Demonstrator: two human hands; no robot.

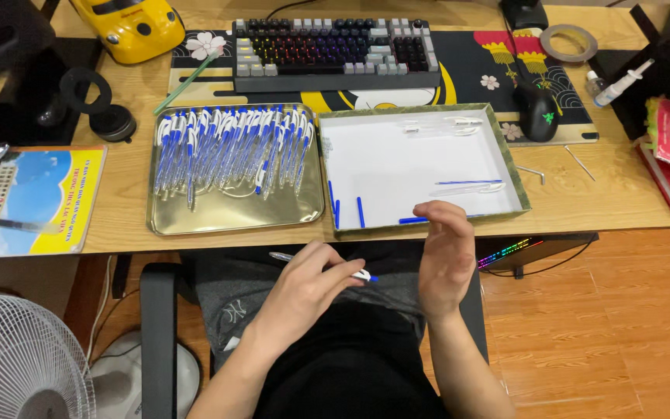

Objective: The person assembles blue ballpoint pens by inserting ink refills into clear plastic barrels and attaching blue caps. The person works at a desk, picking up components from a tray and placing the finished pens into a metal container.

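left hand (308, 287) grips pen (323, 268) | right hand (445, 260) open, empty | pen tray (234, 221), box (505, 155) ahead (desk edge between)

The left hand (304, 289) covers the middle of the pen (363, 275), only both ends peeking out. The right hand (445, 260) blocks part of the white box's (405, 167) near rim. Bottom left, the fan (17, 361) runs off frame.
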